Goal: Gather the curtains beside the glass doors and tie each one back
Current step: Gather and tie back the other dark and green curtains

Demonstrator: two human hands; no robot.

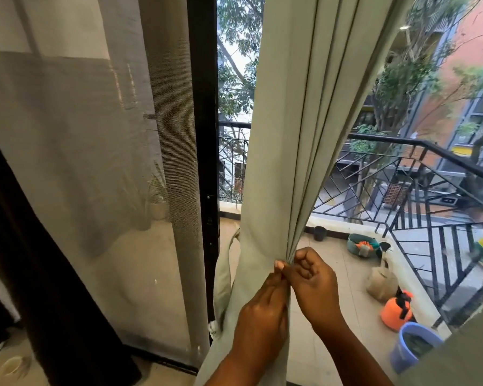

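A pale sage-green fabric curtain [290,129] is seen hanging in front of the open glass doorway, just right of the black door frame [204,107], its pleats drawn together into 1 narrow bunch at hand level. The bunched edge is pinched by the left hand [262,316], fingers curled around the folds, and by the right hand [313,285], fingers curled tight against the same gathered point. A matching green fabric tie-back strap [226,271] is seen hanging loose beside the frame. Beyond, an orange spray bottle [398,309] and a blue plastic bucket [413,346] are set on the tiled balcony floor.
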